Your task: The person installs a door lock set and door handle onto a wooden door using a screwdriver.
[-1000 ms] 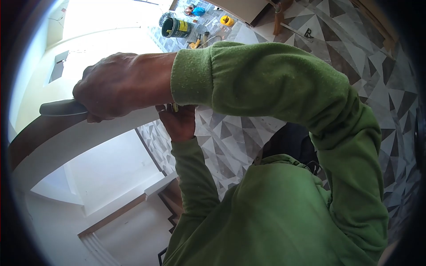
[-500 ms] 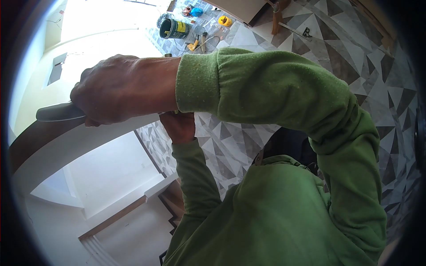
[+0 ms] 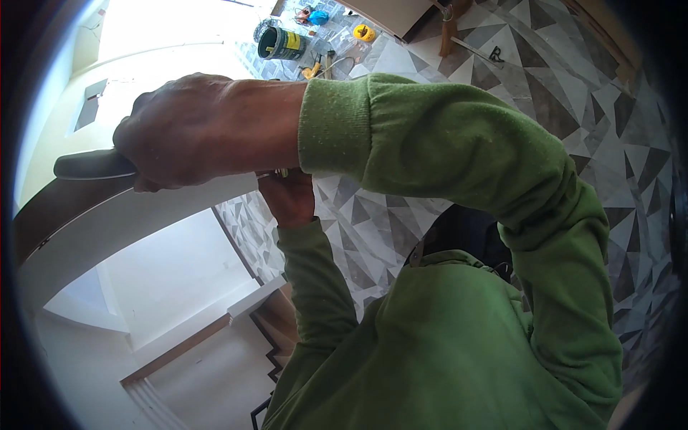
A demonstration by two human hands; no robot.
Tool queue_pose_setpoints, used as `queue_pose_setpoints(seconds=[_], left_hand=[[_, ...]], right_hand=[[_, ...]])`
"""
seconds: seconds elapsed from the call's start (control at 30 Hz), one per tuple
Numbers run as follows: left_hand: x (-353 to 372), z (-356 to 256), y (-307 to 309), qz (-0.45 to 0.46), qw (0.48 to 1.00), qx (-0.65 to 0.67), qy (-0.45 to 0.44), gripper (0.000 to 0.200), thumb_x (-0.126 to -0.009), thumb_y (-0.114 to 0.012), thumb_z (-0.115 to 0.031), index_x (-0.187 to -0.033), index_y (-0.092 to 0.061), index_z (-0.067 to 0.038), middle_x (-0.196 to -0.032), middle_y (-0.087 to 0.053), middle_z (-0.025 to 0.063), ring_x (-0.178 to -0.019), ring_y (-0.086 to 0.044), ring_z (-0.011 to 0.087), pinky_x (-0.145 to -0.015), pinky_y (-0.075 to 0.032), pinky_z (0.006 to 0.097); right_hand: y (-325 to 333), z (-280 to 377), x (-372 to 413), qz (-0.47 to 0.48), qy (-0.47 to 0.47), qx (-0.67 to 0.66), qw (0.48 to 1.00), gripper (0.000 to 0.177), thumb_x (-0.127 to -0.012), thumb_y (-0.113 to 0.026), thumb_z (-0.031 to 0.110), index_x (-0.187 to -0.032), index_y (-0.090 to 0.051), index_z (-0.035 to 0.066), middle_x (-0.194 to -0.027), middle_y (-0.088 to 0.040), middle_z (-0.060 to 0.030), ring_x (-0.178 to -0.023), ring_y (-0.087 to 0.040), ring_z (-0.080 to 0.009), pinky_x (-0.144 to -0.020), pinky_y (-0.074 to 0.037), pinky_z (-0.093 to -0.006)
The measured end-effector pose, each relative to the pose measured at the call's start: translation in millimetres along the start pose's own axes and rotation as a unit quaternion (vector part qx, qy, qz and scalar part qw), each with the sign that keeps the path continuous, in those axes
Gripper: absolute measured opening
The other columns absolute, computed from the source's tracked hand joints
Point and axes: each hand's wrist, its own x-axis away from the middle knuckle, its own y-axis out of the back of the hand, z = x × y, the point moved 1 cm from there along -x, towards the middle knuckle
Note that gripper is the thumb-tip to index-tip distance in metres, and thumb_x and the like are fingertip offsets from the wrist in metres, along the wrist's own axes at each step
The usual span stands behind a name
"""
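Note:
My right hand (image 3: 190, 136) is closed in a fist around a dark grey piece with a rounded end (image 3: 93, 165), which sticks out to the left of the knuckles. Beneath that end runs the brown top strip (image 3: 46, 215) of a curved white wall (image 3: 107, 233). Below my right wrist is my left hand (image 3: 288, 199), seen from the wrist side, with its fingers mostly hidden. A small brass-coloured bit (image 3: 282, 173) shows at the left hand's upper edge; what this hand grips cannot be made out. Green sleeves cover both arms.
On the patterned floor (image 3: 401, 215) at the top stand a black bucket (image 3: 282, 44) and a round yellow item (image 3: 364, 33). A yellow tool (image 3: 311, 71) lies near a hammer-like tool (image 3: 329, 64). A broom (image 3: 447, 34) is at upper right. Stepped dark edging (image 3: 271, 355) shows lower down.
My right hand and cuff have shifted slightly up and to the right. The grey end has moved slightly up and left along the strip. My left hand has risen a little.

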Motion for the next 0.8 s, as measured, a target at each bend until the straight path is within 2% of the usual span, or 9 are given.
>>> queue_pose_setpoints(seconds=[0.07, 0.1, 0.17, 0.27, 0.4, 0.67, 0.73, 0.77, 0.8], left_hand=[[1, -2, -9, -0.029, 0.997, -0.077, -0.013, 0.036, -0.097, -0.048, -0.021, -0.128, -0.047, -0.002, -0.127, -0.054, 0.0127, -0.117, -0.053, 0.0233, -0.099, -0.043, 0.0385], [0, -2, -9, -0.030, 0.997, -0.074, -0.014, 0.036, -0.097, -0.048, -0.021, -0.128, -0.047, -0.002, -0.127, -0.054, 0.0127, -0.117, -0.053, 0.0233, -0.099, -0.043, 0.0385], [0, -1, -10, 0.024, 0.994, 0.100, 0.021, 0.037, -0.099, -0.044, -0.026, -0.129, -0.046, -0.004, -0.124, -0.055, 0.0130, -0.105, -0.060, 0.0244, -0.087, -0.055, 0.0406], [-3, 1, -3, -0.009, 0.994, 0.102, 0.050, 0.035, -0.098, -0.044, -0.021, -0.127, -0.046, -0.002, -0.120, -0.057, 0.0139, -0.103, -0.062, 0.0257, -0.086, -0.056, 0.0406], [0, -1, -7, 0.003, 0.997, 0.069, 0.029, 0.034, -0.098, -0.042, -0.019, -0.126, -0.046, 0.000, -0.118, -0.058, 0.0144, -0.102, -0.063, 0.0275, -0.084, -0.057, 0.0397], [10, -5, -16, -0.062, 0.997, 0.029, 0.044, 0.034, -0.096, -0.054, -0.024, -0.115, -0.051, 0.003, -0.109, -0.061, 0.0164, -0.093, -0.066, 0.0286, -0.077, -0.060, 0.0386], [10, -4, -13, -0.059, 0.996, 0.026, 0.054, 0.034, -0.098, -0.049, -0.024, -0.118, -0.049, 0.003, -0.110, -0.059, 0.0158, -0.096, -0.064, 0.0285, -0.081, -0.058, 0.0393], [10, -3, -12, -0.055, 0.996, 0.016, 0.067, 0.034, -0.100, -0.045, -0.024, -0.120, -0.047, 0.003, -0.112, -0.058, 0.0152, -0.099, -0.062, 0.0284, -0.084, -0.057, 0.0400], [9, -4, -12, -0.054, 0.996, 0.021, 0.064, 0.034, -0.100, -0.045, -0.024, -0.120, -0.047, 0.003, -0.112, -0.058, 0.0152, -0.099, -0.062, 0.0284, -0.084, -0.057, 0.0400]], right_hand=[[0, 0, 0, -0.005, 0.004, 0.003, 1.000, 0.031, -0.086, -0.062, 0.029, -0.102, -0.066, 0.003, -0.099, -0.064, -0.0189, -0.094, -0.064, -0.0318, -0.083, -0.050, -0.0406], [0, 0, 0, -0.004, 0.001, 0.008, 1.000, 0.031, -0.086, -0.062, 0.029, -0.102, -0.066, 0.003, -0.099, -0.064, -0.0188, -0.095, -0.064, -0.0318, -0.083, -0.050, -0.0407], [0, 1, -1, -0.002, -0.002, 0.015, 1.000, 0.031, -0.086, -0.062, 0.029, -0.101, -0.065, 0.002, -0.098, -0.063, -0.0187, -0.095, -0.064, -0.0317, -0.083, -0.050, -0.0407], [0, 2, -2, -0.015, -0.016, 0.036, 0.999, 0.030, -0.087, -0.062, 0.029, -0.100, -0.064, 0.002, -0.097, -0.063, -0.0181, -0.095, -0.063, -0.0311, -0.084, -0.050, -0.0404], [3, 3, -2, 0.028, -0.025, 0.037, 0.999, 0.033, -0.088, -0.063, 0.032, -0.099, -0.064, 0.002, -0.093, -0.063, -0.0173, -0.091, -0.063, -0.0309, -0.082, -0.049, -0.0412], [5, 14, -2, 0.083, -0.036, 0.061, 0.994, 0.038, -0.085, -0.066, 0.038, -0.093, -0.063, 0.001, -0.085, -0.063, -0.0173, -0.088, -0.064, -0.0310, -0.080, -0.048, -0.0424], [4, 16, -2, 0.086, -0.074, 0.057, 0.992, 0.039, -0.085, -0.066, 0.039, -0.092, -0.062, 0.001, -0.085, -0.064, -0.0173, -0.088, -0.064, -0.0311, -0.078, -0.049, -0.0426], [0, 14, -2, 0.090, -0.072, 0.061, 0.991, 0.039, -0.085, -0.066, 0.039, -0.092, -0.062, 0.001, -0.085, -0.064, -0.0173, -0.088, -0.064, -0.0311, -0.078, -0.049, -0.0426], [-3, 13, -3, 0.046, -0.040, 0.091, 0.994, 0.037, -0.086, -0.064, 0.040, -0.092, -0.065, 0.003, -0.083, -0.065, -0.0145, -0.083, -0.065, -0.0289, -0.076, -0.050, -0.0416]])
